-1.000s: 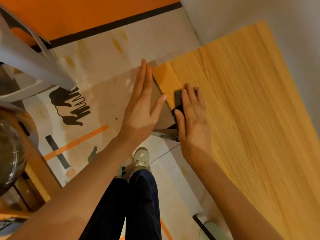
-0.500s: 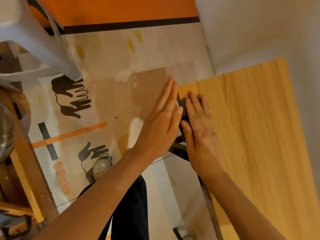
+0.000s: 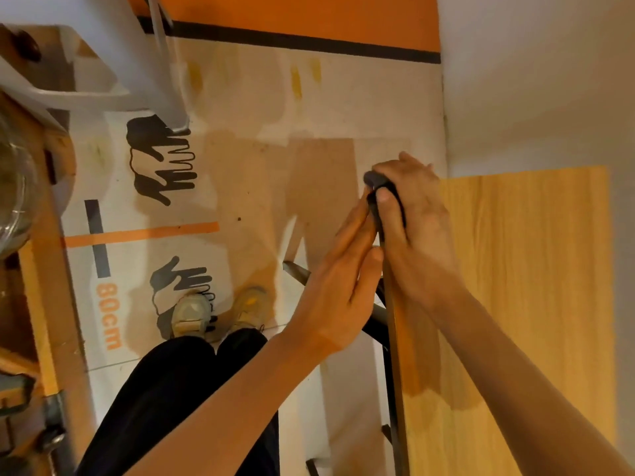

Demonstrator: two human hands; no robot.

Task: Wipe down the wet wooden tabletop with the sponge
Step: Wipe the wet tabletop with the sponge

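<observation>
From the head camera, looking down: the right hand has its grip closed around a dark sponge, fingers curled over it and the thumb pressed on its near side. The sponge sits at the far left corner of the wooden surface, partly sticking out past the edge. The left hand is flat, fingers straight and together, its fingertips against the edge of the surface just below the sponge and beside the right thumb; it holds nothing. A darker wet patch shows on the wood under the right forearm. Below, on the printed floor mat, stand the person's two shoes and dark trousers. A white chair stands at upper left.
</observation>
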